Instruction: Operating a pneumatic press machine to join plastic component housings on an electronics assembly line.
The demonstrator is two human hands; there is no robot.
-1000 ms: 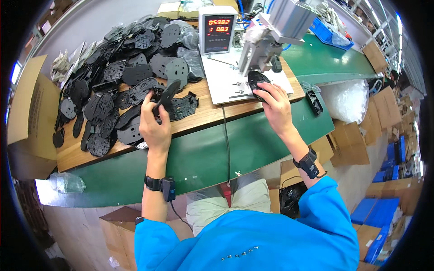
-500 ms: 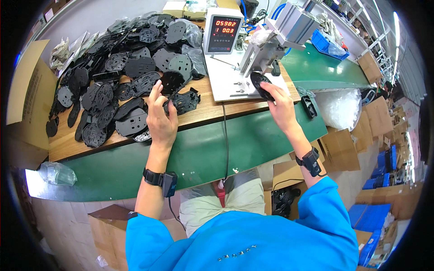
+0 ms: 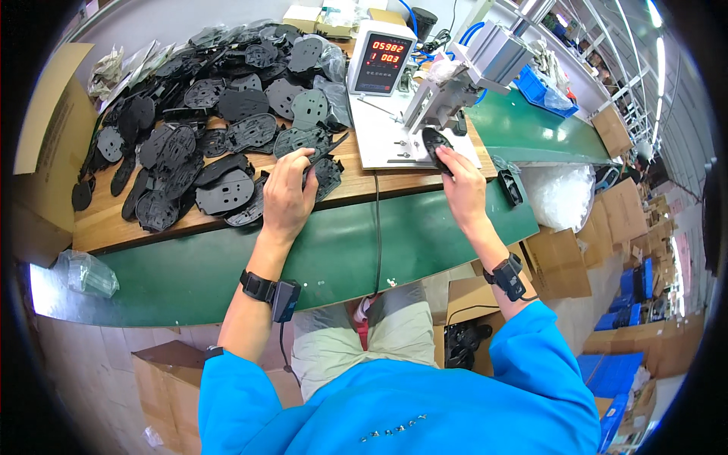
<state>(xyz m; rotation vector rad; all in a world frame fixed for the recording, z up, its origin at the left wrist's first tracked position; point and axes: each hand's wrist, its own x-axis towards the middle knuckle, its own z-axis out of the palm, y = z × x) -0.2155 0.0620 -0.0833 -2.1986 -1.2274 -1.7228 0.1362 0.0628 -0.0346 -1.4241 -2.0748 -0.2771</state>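
Observation:
My left hand (image 3: pixel 290 196) is closed, thumb and fingers pinching a thin black plastic plate (image 3: pixel 331 145) that is seen nearly edge-on. It is over the near right side of a pile of black oval plastic shells (image 3: pixel 243 133). My right hand (image 3: pixel 464 186) grips the near end of a dark oval plastic shell (image 3: pixel 435 144), whose far end is under the head of a small bench press (image 3: pixel 444 95). The press stands on a white base plate (image 3: pixel 379 148). Fingertips partly cover both held parts.
A counter box with a red lit display (image 3: pixel 381 59) stands left of the press. A black cable (image 3: pixel 377 235) crosses the green table (image 3: pixel 334 254). At the right edge lies a black tray-like part (image 3: pixel 510 188). Cardboard boxes (image 3: pixel 45 152) and a blue bin (image 3: pixel 542 95) stand around.
My left hand has moved a little right and toward me, and its plate has turned from face-on to nearly edge-on. My right hand stays at the press with its shell. The view has shifted slightly.

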